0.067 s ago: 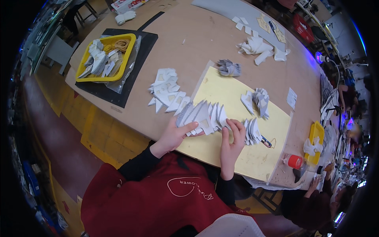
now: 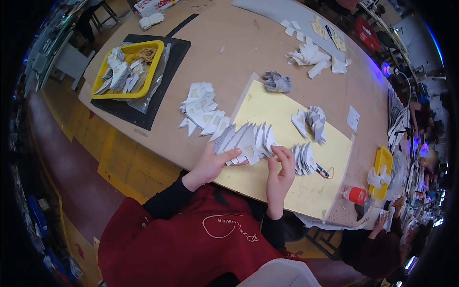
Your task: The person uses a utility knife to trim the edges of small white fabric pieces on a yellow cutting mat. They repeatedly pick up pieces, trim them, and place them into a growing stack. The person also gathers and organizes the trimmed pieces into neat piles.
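My left hand grips a fanned stack of white and grey cut fabric pieces, its thumb lying across the near side. At the stack's right end, my right hand has its curled index fingertip against the last piece, with the thumb a little apart below it. Both hands are over the near edge of a pale yellow board. Just right of my right hand lies a smaller row of white pieces, beside a dark pen-like tool. Beyond my left hand, more white pieces overlap in a spread pile.
Two grey-white bundles, one at the board's far edge and one on its right side, lie farther off. A yellow tray of bundles and rubber bands stands left on a black mat. White scraps lie at the back; a red-labelled bottle is at right.
The right fingertips have shifted slightly at the stack's right end, and the last pieces there sit a little differently. The left hand keeps its grip.
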{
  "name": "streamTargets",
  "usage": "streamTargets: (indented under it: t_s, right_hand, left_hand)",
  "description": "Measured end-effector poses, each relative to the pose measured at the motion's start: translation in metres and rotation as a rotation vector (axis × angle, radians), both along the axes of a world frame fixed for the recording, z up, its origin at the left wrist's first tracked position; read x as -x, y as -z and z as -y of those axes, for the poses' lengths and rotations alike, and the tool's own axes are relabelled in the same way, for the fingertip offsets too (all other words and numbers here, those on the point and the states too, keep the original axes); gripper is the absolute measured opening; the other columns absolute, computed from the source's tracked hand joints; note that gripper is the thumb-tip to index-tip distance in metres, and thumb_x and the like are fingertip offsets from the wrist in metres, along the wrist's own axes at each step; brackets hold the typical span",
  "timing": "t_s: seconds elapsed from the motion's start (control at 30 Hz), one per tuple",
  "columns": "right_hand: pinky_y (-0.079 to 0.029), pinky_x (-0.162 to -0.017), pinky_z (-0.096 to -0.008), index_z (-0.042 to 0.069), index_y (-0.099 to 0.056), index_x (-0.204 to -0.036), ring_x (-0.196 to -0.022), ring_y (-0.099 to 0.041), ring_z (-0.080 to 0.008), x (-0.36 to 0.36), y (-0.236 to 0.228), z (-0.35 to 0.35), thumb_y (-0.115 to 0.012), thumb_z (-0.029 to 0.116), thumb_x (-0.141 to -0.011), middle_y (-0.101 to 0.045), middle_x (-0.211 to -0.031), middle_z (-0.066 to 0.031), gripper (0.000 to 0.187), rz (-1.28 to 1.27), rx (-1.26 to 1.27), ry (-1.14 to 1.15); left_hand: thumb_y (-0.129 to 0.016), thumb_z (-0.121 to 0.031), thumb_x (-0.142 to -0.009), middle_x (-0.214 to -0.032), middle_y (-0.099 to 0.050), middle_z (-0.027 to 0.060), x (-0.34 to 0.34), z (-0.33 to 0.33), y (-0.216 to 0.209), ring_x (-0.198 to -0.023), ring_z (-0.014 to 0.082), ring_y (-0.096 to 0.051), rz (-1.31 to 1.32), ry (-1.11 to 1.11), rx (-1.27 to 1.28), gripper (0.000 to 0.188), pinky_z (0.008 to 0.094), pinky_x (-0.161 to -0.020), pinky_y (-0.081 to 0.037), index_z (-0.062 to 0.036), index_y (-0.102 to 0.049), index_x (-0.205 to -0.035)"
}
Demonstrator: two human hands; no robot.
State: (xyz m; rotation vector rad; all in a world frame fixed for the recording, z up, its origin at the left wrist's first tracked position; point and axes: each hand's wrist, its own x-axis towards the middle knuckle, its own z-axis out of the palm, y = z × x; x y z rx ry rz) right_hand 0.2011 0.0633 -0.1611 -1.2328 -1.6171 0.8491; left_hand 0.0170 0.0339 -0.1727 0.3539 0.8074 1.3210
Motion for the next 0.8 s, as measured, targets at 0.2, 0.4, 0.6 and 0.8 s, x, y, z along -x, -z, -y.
streamTargets:
  t_s: [0.2,0.4,0.6,0.8]
  right_hand:
    - [-0.046,-0.078,-0.0308,-0.003,-0.065,-0.102,-0.090,-0.056,-0.0198,0.016,-0.014,0.004,-0.068,0.004,-0.086,-0.061,-0.105,-0.0113,0.018,-0.075,0.077,-0.085]
    - [-0.045,-0.079,-0.0293,-0.005,-0.065,-0.097,-0.088,-0.055,-0.0170,0.012,-0.002,0.005,-0.066,0.006,-0.090,-0.061,-0.102,-0.0106,0.013,-0.187,0.147,-0.024]
    - [-0.043,-0.077,-0.0237,-0.004,-0.065,-0.095,-0.084,-0.054,-0.0092,-0.018,-0.004,-0.001,-0.063,0.009,-0.094,-0.062,-0.091,-0.0035,0.013,-0.364,0.237,0.129]
    - [-0.043,-0.075,-0.0205,-0.004,-0.066,-0.098,-0.082,-0.056,-0.0062,-0.071,-0.017,-0.018,-0.062,0.010,-0.096,-0.066,-0.090,-0.0038,0.015,-0.358,0.126,0.399]
  left_hand:
    - [-0.062,-0.002,-0.092,-0.129,-0.055,0.0159,-0.011,-0.004,0.007,-0.119,0.0227,-0.057,-0.152,0.149,-0.048,0.054,0.0395,-0.099,-0.051,0.0048,-0.038,-0.141]
    - [-0.050,-0.011,-0.098,-0.135,-0.051,0.0217,-0.009,-0.001,-0.004,-0.127,0.0306,-0.052,0.236,0.207,-0.027,0.052,0.0430,-0.105,-0.048,0.0035,-0.031,-0.144]
    - [-0.050,-0.016,-0.099,-0.131,-0.054,0.0265,-0.006,-0.008,-0.010,-0.121,0.0336,-0.058,0.130,0.305,-0.040,0.051,0.0416,-0.100,-0.051,0.0051,-0.033,-0.142]
    - [-0.057,-0.012,-0.097,-0.118,-0.064,0.0247,-0.009,-0.011,-0.002,-0.110,0.0292,-0.065,-0.112,0.314,-0.043,0.044,0.0358,-0.093,-0.054,0.0065,-0.042,-0.135]
